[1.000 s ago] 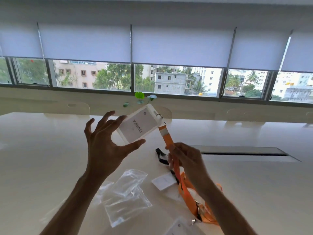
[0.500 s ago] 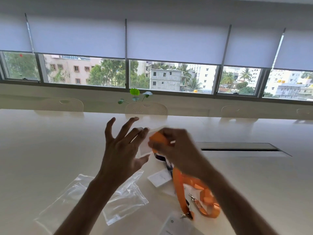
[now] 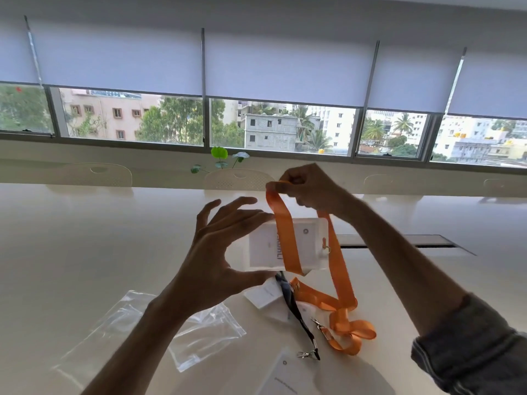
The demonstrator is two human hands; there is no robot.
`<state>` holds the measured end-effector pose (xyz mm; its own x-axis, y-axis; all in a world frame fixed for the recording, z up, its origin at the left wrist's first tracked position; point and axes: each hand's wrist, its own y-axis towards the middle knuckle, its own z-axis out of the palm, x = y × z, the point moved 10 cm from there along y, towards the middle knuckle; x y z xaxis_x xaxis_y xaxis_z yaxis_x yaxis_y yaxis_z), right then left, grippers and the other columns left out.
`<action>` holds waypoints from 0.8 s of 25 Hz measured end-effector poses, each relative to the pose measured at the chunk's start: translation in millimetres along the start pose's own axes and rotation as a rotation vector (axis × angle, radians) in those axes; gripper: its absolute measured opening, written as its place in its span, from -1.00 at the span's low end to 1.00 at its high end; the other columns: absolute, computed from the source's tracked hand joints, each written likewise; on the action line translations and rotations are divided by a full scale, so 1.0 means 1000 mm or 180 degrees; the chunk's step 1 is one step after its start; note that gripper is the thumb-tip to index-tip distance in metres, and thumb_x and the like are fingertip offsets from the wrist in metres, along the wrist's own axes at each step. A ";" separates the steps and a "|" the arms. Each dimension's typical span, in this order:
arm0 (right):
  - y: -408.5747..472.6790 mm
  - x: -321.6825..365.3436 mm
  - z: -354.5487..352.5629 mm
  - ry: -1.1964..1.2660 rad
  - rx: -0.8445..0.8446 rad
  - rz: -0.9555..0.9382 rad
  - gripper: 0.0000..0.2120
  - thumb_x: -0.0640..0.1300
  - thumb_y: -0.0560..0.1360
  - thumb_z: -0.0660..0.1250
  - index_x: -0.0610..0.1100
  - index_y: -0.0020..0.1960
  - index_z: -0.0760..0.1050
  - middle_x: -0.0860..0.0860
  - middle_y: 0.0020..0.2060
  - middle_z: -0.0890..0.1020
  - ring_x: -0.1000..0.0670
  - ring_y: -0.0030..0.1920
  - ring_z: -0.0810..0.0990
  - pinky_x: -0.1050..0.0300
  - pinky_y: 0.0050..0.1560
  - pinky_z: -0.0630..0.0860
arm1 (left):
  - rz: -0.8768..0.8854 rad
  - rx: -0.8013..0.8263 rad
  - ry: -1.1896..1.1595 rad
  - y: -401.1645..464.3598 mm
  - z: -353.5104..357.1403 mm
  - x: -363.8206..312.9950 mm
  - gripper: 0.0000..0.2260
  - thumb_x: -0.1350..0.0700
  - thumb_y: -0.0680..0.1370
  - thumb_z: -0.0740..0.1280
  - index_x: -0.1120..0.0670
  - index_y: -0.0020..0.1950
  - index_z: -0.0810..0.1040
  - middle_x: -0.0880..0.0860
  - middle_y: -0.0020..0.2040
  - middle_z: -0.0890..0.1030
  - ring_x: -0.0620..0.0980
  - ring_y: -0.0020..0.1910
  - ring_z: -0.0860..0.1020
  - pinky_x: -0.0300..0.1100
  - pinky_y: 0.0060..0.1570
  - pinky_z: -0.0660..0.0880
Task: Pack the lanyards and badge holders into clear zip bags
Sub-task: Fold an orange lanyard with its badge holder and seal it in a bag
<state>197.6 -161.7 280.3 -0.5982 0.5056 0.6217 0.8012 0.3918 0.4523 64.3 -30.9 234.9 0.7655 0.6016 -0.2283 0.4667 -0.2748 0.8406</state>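
Here badge holder (image 3: 288, 246) between hands, orange lanyard (image 3: 282, 223) across

A clear badge holder (image 3: 285, 246) with a white card inside is held up above the table, tilted, printed face toward the camera. An orange lanyard (image 3: 285, 232) is looped across its front and rises over its top, then trails down to a loose orange heap (image 3: 346, 323) on the table toward the near edge. A dark lanyard (image 3: 296, 312) with a metal clip lies beside that heap, over white badge cards (image 3: 263, 295). Clear zip bags (image 3: 199, 337) lie flat and empty to the left of them.
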 end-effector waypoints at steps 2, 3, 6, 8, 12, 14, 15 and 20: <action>-0.004 -0.034 0.019 0.0174 0.0141 0.0255 -0.59 -0.01 0.50 0.37 -0.41 -0.16 0.54 -0.25 -0.30 0.59 0.09 -0.42 0.49 0.19 -0.34 0.45 | -0.0066 -0.0096 -0.0159 0.002 -0.010 0.000 -0.34 -0.13 0.25 0.57 -0.08 0.31 0.48 -0.30 0.37 0.35 -0.19 0.46 0.26 0.04 0.46 0.04; -0.010 -0.049 0.031 0.0456 0.0200 0.0448 -0.67 -0.08 0.59 0.27 -0.38 -0.07 0.53 -0.36 -0.07 0.61 0.04 -0.35 0.53 0.13 -0.26 0.51 | -0.0101 -0.0123 -0.0183 0.002 -0.014 0.001 -0.33 -0.12 0.25 0.57 -0.06 0.32 0.48 -0.27 0.38 0.38 -0.18 0.48 0.24 0.07 0.46 0.06; -0.045 -0.073 0.074 0.2022 0.0413 0.1200 -0.80 0.03 0.50 0.40 0.01 0.10 0.58 -0.17 0.21 0.60 0.21 -0.43 0.61 0.40 -0.39 0.53 | -0.0365 -0.0217 -0.0157 0.002 -0.022 0.012 -0.31 -0.11 0.24 0.57 -0.04 0.34 0.49 -0.12 0.43 0.40 -0.13 0.49 0.22 0.28 0.43 0.12; -0.056 -0.052 0.093 0.2551 0.0671 0.0791 -0.89 -0.02 0.42 0.49 -0.05 -0.20 0.68 0.07 -0.30 0.70 0.20 -0.44 0.61 0.41 -0.41 0.52 | -0.0462 -0.0266 -0.0105 0.001 -0.024 0.018 -0.34 -0.14 0.23 0.56 -0.11 0.31 0.48 -0.26 0.42 0.32 -0.24 0.45 0.23 0.26 0.43 0.12; -0.070 -0.030 0.088 0.1971 0.0332 0.0335 -0.80 -0.39 0.59 0.14 -0.16 0.02 0.48 0.06 -0.23 0.65 0.10 -0.15 0.65 0.29 -0.14 0.59 | -0.0528 -0.0289 -0.0025 0.000 -0.023 0.025 -0.38 -0.17 0.23 0.51 -0.19 0.26 0.42 -0.37 0.33 0.28 -0.53 0.32 0.19 -0.07 0.43 -0.01; -0.077 -0.016 0.095 0.2168 0.0422 0.0211 -0.69 -0.43 0.54 0.22 -0.04 0.05 0.51 0.11 -0.19 0.69 0.13 -0.08 0.68 0.26 -0.13 0.61 | -0.0610 -0.0329 -0.0010 -0.001 -0.024 0.029 -0.38 -0.19 0.23 0.50 -0.19 0.25 0.41 -0.33 0.33 0.30 -0.56 0.29 0.19 -0.16 0.42 -0.04; -0.081 -0.008 0.099 0.2308 0.0513 0.0109 -0.65 -0.47 0.53 0.21 -0.04 0.06 0.51 0.09 -0.17 0.69 0.13 -0.07 0.69 0.25 -0.12 0.61 | -0.0643 -0.0365 0.0001 -0.001 -0.026 0.030 -0.38 -0.20 0.23 0.49 -0.18 0.25 0.42 -0.29 0.34 0.33 -0.52 0.29 0.21 -0.14 0.43 -0.03; -0.088 0.013 0.111 0.2535 0.0549 -0.0409 -0.78 -0.46 0.54 0.20 -0.24 0.01 0.56 0.05 -0.12 0.70 0.11 -0.07 0.69 0.26 -0.02 0.58 | -0.0680 -0.0507 0.0326 -0.001 -0.038 0.031 -0.37 -0.19 0.24 0.48 -0.09 0.27 0.46 -0.11 0.34 0.40 -0.17 0.30 0.34 0.06 0.43 0.05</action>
<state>118.0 -104.7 177.6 -0.4434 -0.2222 0.8683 0.6748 0.5548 0.4866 71.0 16.9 245.7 0.6046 0.7082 -0.3645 0.5310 -0.0173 0.8472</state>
